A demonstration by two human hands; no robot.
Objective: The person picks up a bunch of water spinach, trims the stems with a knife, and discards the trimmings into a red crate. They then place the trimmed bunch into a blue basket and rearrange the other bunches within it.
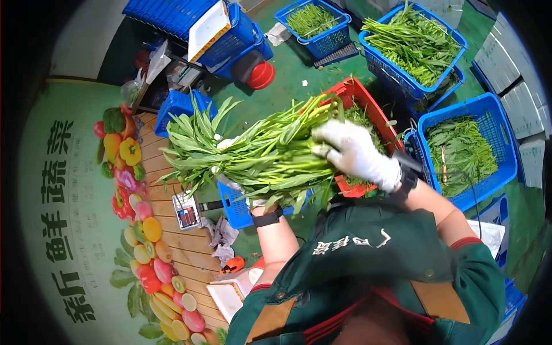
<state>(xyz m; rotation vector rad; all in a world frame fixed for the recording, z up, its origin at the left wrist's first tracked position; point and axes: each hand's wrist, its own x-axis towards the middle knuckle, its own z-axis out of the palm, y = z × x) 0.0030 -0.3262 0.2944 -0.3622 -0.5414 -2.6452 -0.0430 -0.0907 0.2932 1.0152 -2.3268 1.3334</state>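
Note:
A large bunch of leafy greens, like water spinach (270, 149), lies across the middle of the head view, leaves to the left and cut stems to the right. From underneath, my left hand (229, 144) wraps around it. That hand wears a white glove, and much of it is hidden by leaves. My right hand (356, 152), also white-gloved and a little blurred, has its fingers closed against the stem ends. Below the right hand is a red crate (374, 106) with loose green trimmings inside.
Blue baskets of greens stand at the top (328, 43), upper right (402, 86) and right (506, 161). A blue basket (233, 210) sits beneath the bunch. On the wooden surface is a scale (187, 211). A red bucket-like object (261, 76) rests on the green floor.

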